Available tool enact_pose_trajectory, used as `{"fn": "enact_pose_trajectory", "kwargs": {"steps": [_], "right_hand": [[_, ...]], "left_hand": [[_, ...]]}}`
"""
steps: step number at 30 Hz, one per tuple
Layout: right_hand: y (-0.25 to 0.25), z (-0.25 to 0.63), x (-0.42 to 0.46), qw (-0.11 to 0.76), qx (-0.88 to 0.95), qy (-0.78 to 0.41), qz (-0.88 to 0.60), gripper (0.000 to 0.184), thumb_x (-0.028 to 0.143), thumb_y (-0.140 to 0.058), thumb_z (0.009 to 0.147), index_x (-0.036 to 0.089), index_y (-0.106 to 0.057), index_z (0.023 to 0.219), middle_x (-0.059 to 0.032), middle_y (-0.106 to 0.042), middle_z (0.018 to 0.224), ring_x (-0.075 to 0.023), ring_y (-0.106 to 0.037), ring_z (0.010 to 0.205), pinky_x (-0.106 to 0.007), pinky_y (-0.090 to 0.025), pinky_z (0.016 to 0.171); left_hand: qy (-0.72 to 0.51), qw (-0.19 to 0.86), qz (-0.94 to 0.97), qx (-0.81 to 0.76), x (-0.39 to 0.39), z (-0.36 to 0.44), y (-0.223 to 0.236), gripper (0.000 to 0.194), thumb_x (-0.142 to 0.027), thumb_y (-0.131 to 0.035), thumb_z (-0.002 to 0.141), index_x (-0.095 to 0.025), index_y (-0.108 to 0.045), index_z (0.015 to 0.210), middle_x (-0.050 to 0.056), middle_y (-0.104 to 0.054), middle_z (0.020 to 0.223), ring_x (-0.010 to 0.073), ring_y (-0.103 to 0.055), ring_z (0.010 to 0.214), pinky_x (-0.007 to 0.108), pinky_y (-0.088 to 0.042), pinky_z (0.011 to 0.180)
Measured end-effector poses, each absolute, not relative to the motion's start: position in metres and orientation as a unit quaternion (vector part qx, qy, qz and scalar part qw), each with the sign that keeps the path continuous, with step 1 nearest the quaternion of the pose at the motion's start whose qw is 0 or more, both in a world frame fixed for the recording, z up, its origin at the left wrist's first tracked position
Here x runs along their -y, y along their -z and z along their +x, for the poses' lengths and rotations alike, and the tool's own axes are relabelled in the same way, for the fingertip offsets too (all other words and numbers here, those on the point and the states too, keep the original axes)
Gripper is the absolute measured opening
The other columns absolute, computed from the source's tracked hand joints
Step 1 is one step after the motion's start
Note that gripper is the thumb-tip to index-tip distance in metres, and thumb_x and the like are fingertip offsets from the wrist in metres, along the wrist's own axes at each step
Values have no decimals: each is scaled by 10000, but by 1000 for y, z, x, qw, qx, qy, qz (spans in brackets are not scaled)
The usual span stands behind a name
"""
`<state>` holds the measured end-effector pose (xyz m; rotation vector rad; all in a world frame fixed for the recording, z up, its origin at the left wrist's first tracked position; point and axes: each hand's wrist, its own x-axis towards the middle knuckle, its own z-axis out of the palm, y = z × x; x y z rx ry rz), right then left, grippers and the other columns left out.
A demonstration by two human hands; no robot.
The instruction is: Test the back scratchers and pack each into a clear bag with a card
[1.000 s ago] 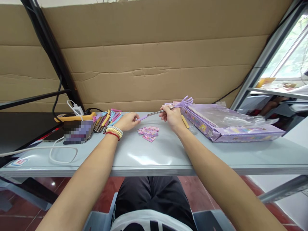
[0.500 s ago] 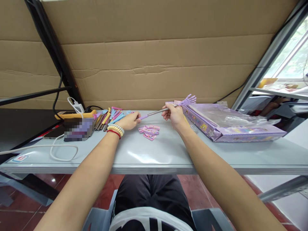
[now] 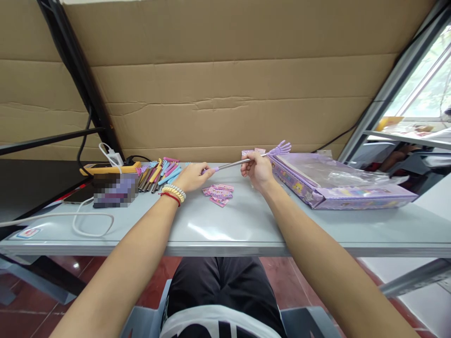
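Note:
A telescopic back scratcher [image 3: 229, 165] with a purple hand-shaped head and a metal rod lies slantwise between my hands, above the table. My left hand [image 3: 194, 175] is closed round its purple handle end. Farther right, the fingers of my right hand [image 3: 259, 170] pinch the rod just short of the head, which sticks out past them near the purple box. Several small pink printed cards [image 3: 219, 193] lie loose on the table below the rod. Beyond my left wrist is a heap of pink, blue, yellow and purple back scratchers [image 3: 158, 173].
At the right lies a purple printed box [image 3: 352, 199] with clear plastic film on top. A yellow-edged device [image 3: 132, 167], a white charger [image 3: 114, 157] and its cable sit at the left. Cardboard [image 3: 225, 80] stands behind the grey table [image 3: 225, 230].
My left hand has shifted right, nearer to my right hand, with the handle in its grip. The scratcher's head has moved slightly right and down. The cards have stayed put.

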<state>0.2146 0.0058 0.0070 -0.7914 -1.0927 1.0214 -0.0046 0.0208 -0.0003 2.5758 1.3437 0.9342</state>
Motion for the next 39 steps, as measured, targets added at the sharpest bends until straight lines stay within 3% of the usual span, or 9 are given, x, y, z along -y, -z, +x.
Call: {"fn": "enact_pose_trajectory", "kwargs": {"steps": [9,16,24,39], "right_hand": [[-6,215,-5,641,528,-462,-312,194,390,-546,696,199,-510,699,23,-547,475,-106,-467,384,-240,-366,392],[-6,216,-1,607,578,-459,-295,165,363,-545,690,212,-490,727,17,-582,509,-120,-504,419,-233,-370,404],[-9,216,4,559,601,-489,-296,248,416,-595,690,221,-468,776,14,-613,553,-139,-541,472,-241,-386,420],[-8,211,6,540,572,-538,-303,282,428,-595,684,233,-431,806,26,-621,564,-141,-546,466,-238,-389,430]], "left_hand": [[-305,30,843,-443,-18,-3,-2,538,-600,-344,876,-184,-393,537,-22,-359,511,109,-294,514,288,-205,530],[-289,29,841,-456,-15,-3,-4,564,-639,-347,851,-186,-328,516,-18,-322,509,108,-279,509,290,-192,524],[-280,6,841,-463,-16,-4,-2,540,-610,-358,851,-188,-362,513,-15,-331,491,113,-283,500,294,-184,526],[-268,-34,837,-476,-16,-3,-1,538,-601,-324,872,-199,-513,568,45,-522,525,170,-439,523,310,-210,539]]}}
